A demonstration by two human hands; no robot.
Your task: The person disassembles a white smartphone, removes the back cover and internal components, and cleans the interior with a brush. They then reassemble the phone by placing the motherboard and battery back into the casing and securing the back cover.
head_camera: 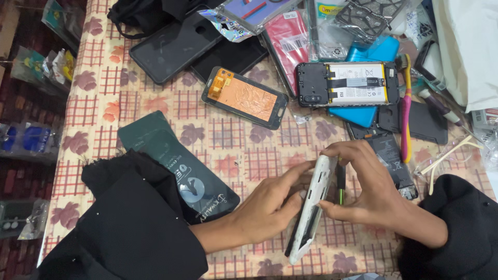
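Both of my hands hold a white phone frame (313,207) tilted on its edge above the patterned tablecloth (155,103). My left hand (270,205) grips its left side, fingers spread along the back. My right hand (365,184) pinches its upper right edge and also has a thin black and green tool (341,184) between its fingers. An opened phone with its battery showing (347,84) lies further back. A phone screen panel with a copper-coloured back (245,97) lies face down in the middle.
A dark green flat packet (176,161) lies at the left beside my black sleeve. A pink and yellow toothbrush (405,111), a black phone back (423,122), a blue cover (371,52), black phones (174,46) and plastic-wrapped parts crowd the far side.
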